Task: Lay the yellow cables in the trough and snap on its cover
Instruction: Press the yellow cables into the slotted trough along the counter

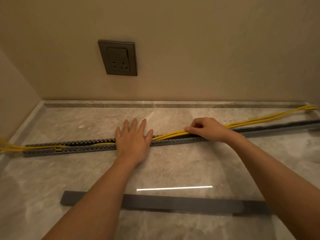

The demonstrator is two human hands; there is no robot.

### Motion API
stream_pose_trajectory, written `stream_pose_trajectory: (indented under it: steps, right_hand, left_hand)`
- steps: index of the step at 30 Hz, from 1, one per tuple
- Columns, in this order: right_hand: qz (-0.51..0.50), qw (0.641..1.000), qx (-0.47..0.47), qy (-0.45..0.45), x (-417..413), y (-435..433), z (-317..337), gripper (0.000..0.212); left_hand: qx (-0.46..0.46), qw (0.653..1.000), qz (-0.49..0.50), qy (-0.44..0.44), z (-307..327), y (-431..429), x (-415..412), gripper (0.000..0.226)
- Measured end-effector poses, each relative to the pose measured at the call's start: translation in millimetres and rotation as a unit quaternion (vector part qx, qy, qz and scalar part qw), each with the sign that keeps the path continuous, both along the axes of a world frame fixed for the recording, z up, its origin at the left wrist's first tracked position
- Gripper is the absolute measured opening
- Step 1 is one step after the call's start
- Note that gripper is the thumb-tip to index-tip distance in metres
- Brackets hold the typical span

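A long grey slotted trough [83, 147] lies across the marble floor, running from left to right. Yellow cables [259, 119] enter it at the left end, lie inside its left part, then rise out of it toward the far right corner. My left hand [132, 141] lies flat, fingers spread, pressing on the trough's middle and covering the cables there. My right hand [207, 129] pinches the cables just above the trough, to the right of the left hand. The flat grey cover [173, 203] lies loose on the floor near me, partly hidden by my forearms.
A beige wall rises behind the trough with a dark socket plate [118, 58] on it. A side wall closes the left. A stone skirting strip [155, 104] runs along the wall's foot. A bright light reflection shows on the glossy floor.
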State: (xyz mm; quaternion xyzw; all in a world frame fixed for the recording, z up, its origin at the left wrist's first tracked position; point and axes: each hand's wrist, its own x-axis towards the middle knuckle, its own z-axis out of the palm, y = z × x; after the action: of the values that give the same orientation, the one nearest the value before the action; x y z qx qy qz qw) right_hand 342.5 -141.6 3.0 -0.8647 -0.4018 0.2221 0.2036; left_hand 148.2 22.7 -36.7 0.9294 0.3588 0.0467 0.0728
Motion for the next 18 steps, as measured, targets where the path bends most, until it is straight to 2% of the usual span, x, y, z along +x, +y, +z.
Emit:
stream_pose_trajectory:
  steps: [5, 8, 14, 18]
  right_hand:
    - [0.016, 0.999, -0.032, 0.007, -1.0, 6.1, 2.7, 0.036]
    - [0.008, 1.000, -0.011, -0.014, -3.6, 4.6, 3.9, 0.037]
    - [-0.006, 0.978, 0.073, -0.197, -20.8, -7.9, -13.4, 0.037]
    - [-0.020, 0.966, 0.126, -0.226, -28.8, -10.2, -20.9, 0.030]
  left_hand:
    - [-0.001, 1.000, 0.006, -0.005, 0.7, -0.4, 0.0, 0.056]
    - [-0.002, 1.000, 0.006, -0.003, 0.8, 0.0, 0.7, 0.056]
    - [-0.003, 1.000, 0.009, 0.002, 1.1, -0.7, 0.9, 0.055]
    - [-0.007, 1.000, 0.008, 0.009, 3.1, -1.2, 1.2, 0.055]
